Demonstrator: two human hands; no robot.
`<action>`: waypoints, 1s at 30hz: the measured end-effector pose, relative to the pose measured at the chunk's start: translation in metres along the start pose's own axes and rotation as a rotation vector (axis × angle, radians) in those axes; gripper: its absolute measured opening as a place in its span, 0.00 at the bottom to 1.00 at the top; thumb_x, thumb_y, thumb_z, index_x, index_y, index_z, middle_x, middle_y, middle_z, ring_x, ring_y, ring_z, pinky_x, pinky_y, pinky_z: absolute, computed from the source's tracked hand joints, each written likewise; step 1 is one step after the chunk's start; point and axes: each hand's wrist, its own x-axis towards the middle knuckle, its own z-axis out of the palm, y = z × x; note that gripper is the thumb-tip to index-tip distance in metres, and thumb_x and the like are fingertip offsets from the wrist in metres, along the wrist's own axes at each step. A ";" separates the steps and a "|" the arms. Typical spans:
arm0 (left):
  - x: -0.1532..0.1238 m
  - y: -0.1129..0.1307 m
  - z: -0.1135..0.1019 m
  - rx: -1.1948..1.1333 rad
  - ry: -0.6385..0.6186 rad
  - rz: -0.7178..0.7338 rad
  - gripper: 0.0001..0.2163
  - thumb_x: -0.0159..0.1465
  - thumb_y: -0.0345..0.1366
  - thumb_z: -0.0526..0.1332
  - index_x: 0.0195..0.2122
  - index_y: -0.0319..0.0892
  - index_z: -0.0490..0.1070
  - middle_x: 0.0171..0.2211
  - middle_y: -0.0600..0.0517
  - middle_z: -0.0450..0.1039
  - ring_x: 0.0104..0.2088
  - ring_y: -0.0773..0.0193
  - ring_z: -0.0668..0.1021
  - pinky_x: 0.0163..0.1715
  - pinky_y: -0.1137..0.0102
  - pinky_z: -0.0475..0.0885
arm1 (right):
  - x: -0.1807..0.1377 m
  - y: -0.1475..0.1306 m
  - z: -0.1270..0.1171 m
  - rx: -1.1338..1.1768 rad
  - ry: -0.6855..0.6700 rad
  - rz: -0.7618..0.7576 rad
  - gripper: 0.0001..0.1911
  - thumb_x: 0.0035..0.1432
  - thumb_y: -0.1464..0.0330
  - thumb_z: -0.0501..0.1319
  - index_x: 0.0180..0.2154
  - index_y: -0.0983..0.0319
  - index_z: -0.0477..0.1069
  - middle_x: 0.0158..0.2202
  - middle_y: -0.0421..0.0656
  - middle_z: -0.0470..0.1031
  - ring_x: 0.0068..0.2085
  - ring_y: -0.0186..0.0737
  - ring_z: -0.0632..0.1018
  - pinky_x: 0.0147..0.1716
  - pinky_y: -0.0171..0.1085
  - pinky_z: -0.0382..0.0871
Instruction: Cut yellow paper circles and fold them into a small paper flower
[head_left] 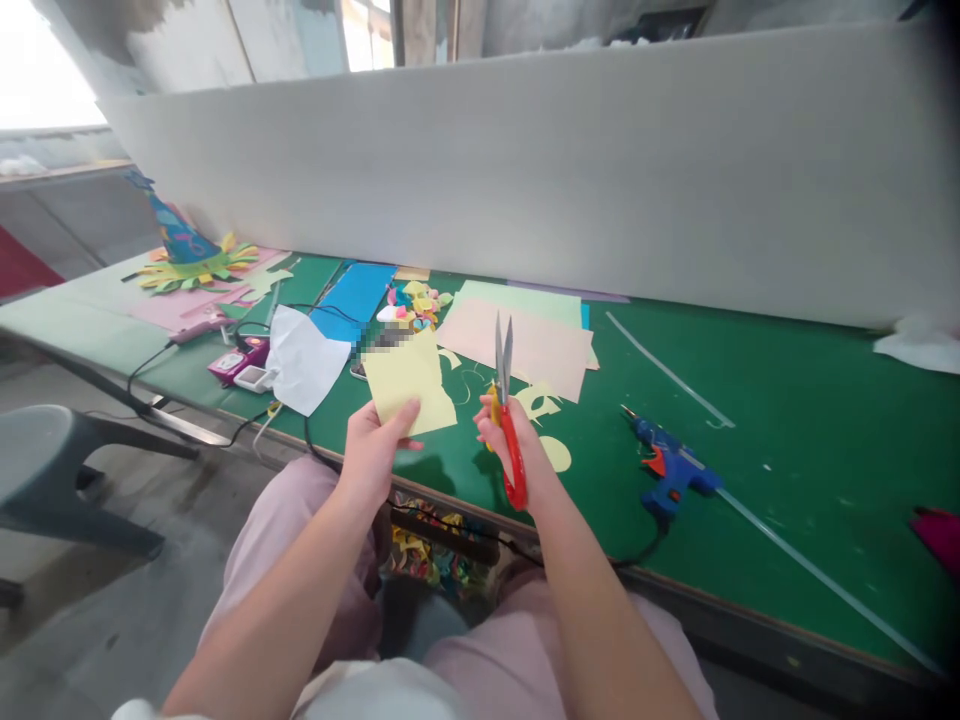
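Observation:
My left hand (380,440) pinches a pale yellow sheet of paper (409,385) by its lower left, thumb on top, and one side of the sheet has a cut, uneven edge. In my right hand (510,430) is a pair of scissors (505,360) with red and yellow handles. The blades point away from me and stand slightly apart, clear of the paper. On the table near my right wrist lies a pale yellow paper disc (555,454). Yellow paper offcuts (536,400) are scattered just beyond the scissors.
A blue glue gun (671,465) with a cord lies to the right on the green table (787,480). Pink and green sheets (517,335) are stacked behind my hands. Leftward are a white paper (306,360), a purple power box (238,362) and a blue party hat (180,235). A white board (487,180) stands behind.

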 end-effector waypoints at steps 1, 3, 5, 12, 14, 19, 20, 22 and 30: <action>-0.001 0.001 -0.001 -0.006 -0.004 0.000 0.20 0.47 0.44 0.70 0.38 0.38 0.75 0.36 0.48 0.79 0.28 0.67 0.77 0.18 0.77 0.71 | -0.002 0.000 -0.001 -0.040 -0.004 0.005 0.21 0.46 0.55 0.61 0.39 0.58 0.62 0.30 0.38 0.69 0.27 0.37 0.71 0.29 0.39 0.68; -0.003 0.003 -0.004 -0.014 -0.018 -0.004 0.19 0.47 0.43 0.70 0.38 0.38 0.76 0.36 0.48 0.79 0.29 0.66 0.78 0.20 0.77 0.72 | -0.006 -0.002 -0.003 -0.122 0.000 0.021 0.18 0.47 0.56 0.61 0.37 0.58 0.62 0.29 0.38 0.71 0.26 0.38 0.71 0.30 0.40 0.67; -0.005 0.003 -0.005 -0.017 -0.032 -0.010 0.19 0.47 0.43 0.71 0.38 0.38 0.76 0.36 0.47 0.79 0.31 0.64 0.79 0.22 0.76 0.74 | -0.008 -0.004 -0.006 -0.194 0.025 0.035 0.17 0.47 0.56 0.62 0.36 0.57 0.61 0.28 0.38 0.71 0.26 0.40 0.72 0.31 0.41 0.66; -0.008 0.003 -0.008 -0.004 -0.040 -0.020 0.19 0.46 0.42 0.71 0.37 0.37 0.77 0.35 0.46 0.79 0.31 0.62 0.80 0.22 0.75 0.75 | -0.007 -0.004 -0.011 -0.265 0.008 -0.034 0.25 0.47 0.56 0.63 0.43 0.56 0.54 0.29 0.37 0.72 0.27 0.40 0.74 0.33 0.42 0.68; -0.009 0.004 -0.010 -0.001 -0.029 -0.016 0.19 0.45 0.42 0.72 0.37 0.37 0.77 0.34 0.47 0.79 0.31 0.62 0.80 0.22 0.75 0.75 | -0.009 -0.002 -0.005 -0.127 -0.046 -0.052 0.29 0.47 0.55 0.62 0.47 0.56 0.53 0.33 0.39 0.71 0.27 0.38 0.73 0.31 0.41 0.69; -0.009 0.007 -0.016 -0.018 0.048 0.003 0.19 0.45 0.41 0.72 0.37 0.37 0.76 0.36 0.47 0.79 0.30 0.63 0.80 0.21 0.77 0.74 | -0.024 -0.007 0.019 0.056 -0.252 -0.067 0.35 0.50 0.51 0.59 0.56 0.56 0.52 0.41 0.42 0.66 0.26 0.31 0.67 0.28 0.37 0.68; -0.009 0.007 -0.018 -0.022 0.062 0.008 0.19 0.45 0.41 0.72 0.37 0.38 0.76 0.37 0.48 0.79 0.31 0.63 0.80 0.21 0.77 0.74 | -0.027 -0.010 0.022 0.074 -0.280 -0.067 0.34 0.51 0.51 0.60 0.55 0.56 0.53 0.41 0.42 0.64 0.27 0.31 0.66 0.29 0.37 0.68; -0.009 0.009 -0.020 -0.027 0.087 0.021 0.18 0.44 0.40 0.72 0.35 0.37 0.77 0.35 0.48 0.80 0.31 0.63 0.80 0.21 0.77 0.74 | -0.030 -0.015 0.026 0.119 -0.328 -0.050 0.32 0.52 0.53 0.60 0.55 0.55 0.54 0.41 0.41 0.62 0.28 0.30 0.65 0.33 0.38 0.68; -0.006 0.013 -0.026 -0.097 0.226 0.125 0.13 0.43 0.35 0.73 0.30 0.38 0.77 0.31 0.52 0.79 0.26 0.67 0.79 0.19 0.80 0.73 | -0.031 -0.008 0.038 0.187 -0.314 0.026 0.33 0.47 0.59 0.67 0.54 0.52 0.59 0.40 0.40 0.61 0.32 0.34 0.69 0.35 0.39 0.70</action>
